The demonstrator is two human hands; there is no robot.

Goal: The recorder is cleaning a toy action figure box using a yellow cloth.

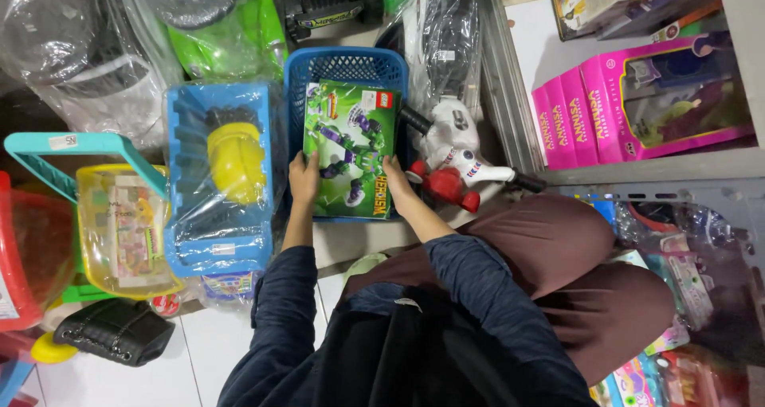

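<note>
Green toy box (351, 148) between left hand (304, 178) and right hand (396, 178), over blue basket (344, 64).

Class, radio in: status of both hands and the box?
Left hand and right hand grip green box, one each side. Box over blue basket. Nothing in the way.

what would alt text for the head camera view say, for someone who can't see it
Seen from above, a crouching person's left hand and right hand grip the sides of a green toy box over a blue plastic basket. Wrapped toys crowd the floor around it, with pink boxes on a shelf to the right.
</note>
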